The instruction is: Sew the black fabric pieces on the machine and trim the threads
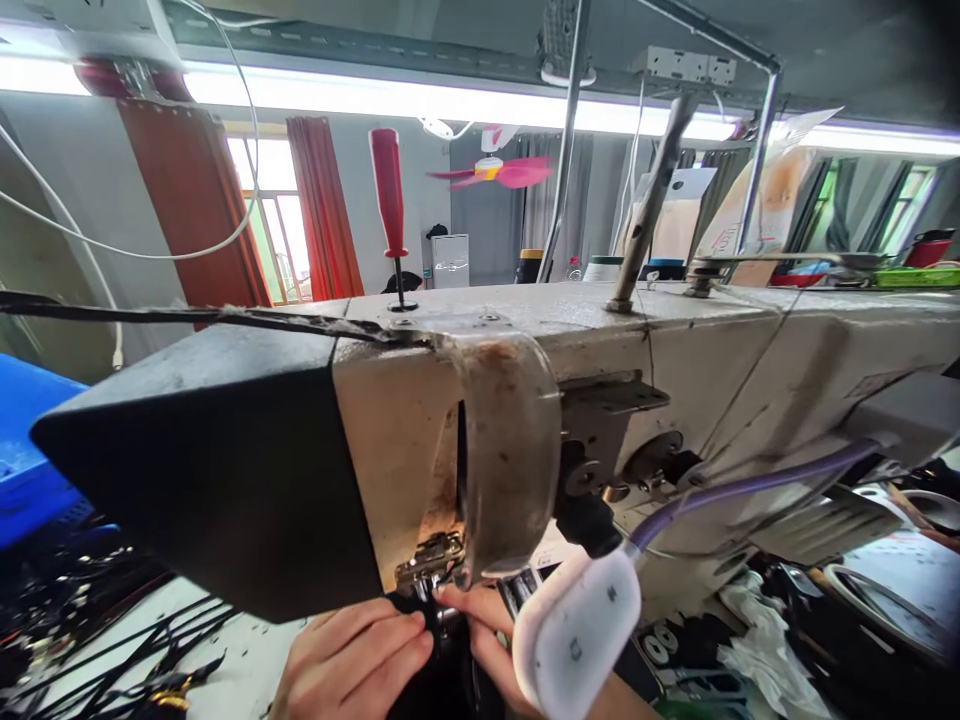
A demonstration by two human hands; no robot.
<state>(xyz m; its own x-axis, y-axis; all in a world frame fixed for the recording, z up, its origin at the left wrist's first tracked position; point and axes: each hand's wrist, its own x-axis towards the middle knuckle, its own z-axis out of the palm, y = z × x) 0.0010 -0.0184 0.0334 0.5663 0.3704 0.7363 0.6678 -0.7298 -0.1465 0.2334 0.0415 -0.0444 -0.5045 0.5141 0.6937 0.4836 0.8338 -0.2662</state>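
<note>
A large white sewing machine (397, 420) with a black end cover fills the middle of the head view. Beneath its metal needle and presser-foot parts (431, 562) lies a piece of black material (444, 680). My left hand (352, 655) has its fingers closed on the left side of this material. From the right, my right hand (484, 620) pinches the material close to the presser foot, its index finger pointing at the metal parts. A white lamp (577, 635) on a purple flexible neck hides part of the right hand and forearm. A scuffed clear guard (514, 450) hangs above.
A red-handled screwdriver (388, 190) stands upright in the machine's top. Black strips (157, 640) lie on the white table at left, near a blue crate (37, 440). Dark items and a crumpled white bag (772, 640) lie at right. Thread cones stand behind.
</note>
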